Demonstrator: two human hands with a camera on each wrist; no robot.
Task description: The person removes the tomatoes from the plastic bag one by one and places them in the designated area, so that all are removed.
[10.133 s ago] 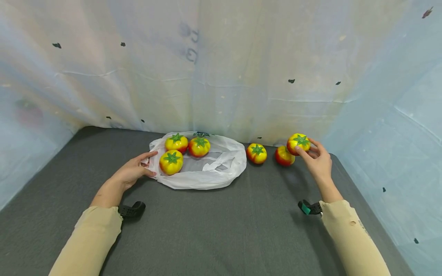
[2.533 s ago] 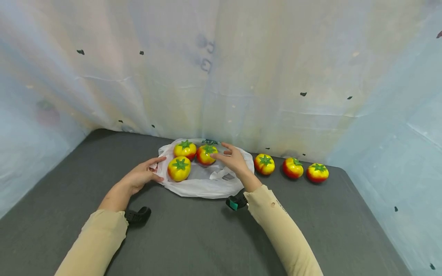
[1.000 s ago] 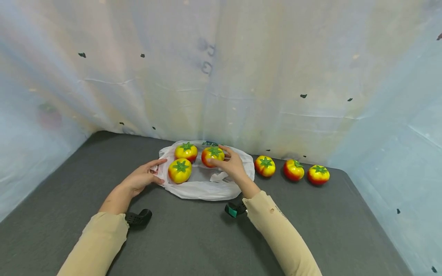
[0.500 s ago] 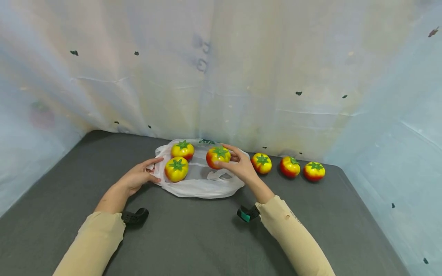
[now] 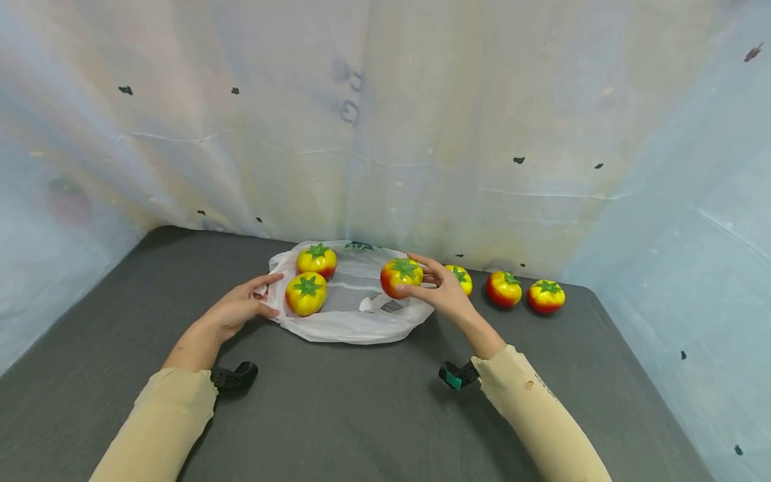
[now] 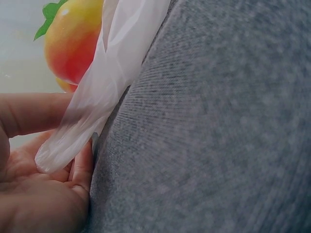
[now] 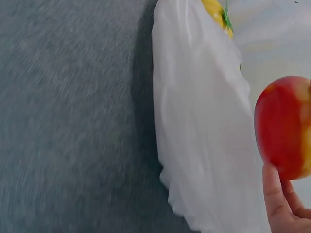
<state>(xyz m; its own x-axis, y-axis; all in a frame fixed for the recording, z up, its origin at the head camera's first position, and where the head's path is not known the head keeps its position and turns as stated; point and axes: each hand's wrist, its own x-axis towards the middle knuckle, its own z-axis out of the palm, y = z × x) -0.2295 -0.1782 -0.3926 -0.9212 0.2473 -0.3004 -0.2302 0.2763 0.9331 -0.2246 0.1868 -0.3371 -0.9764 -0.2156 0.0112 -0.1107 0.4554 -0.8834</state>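
My right hand grips a red-and-yellow tomato with a green star-shaped top, fingers behind it and thumb in front. It hangs over the right end of a white plastic bag that lies spread open. In the right wrist view the held tomato is raised beyond the bag's side. At the bag's left end, my left hand holds the edge between thumb and fingers. The left wrist view has a fold of the bag running into that hand. Two tomatoes sit inside, at the left.
Right of the bag, several more tomatoes stand in a row: one partly behind my right hand, then another and a last one. A dark grey cloth covers the table. A pale plastic sheet hangs behind it.
My right hand has put down one tomato at the row's right end, then taken another from inside the bag and moved it rightward. My left hand stays at the bag's left edge.
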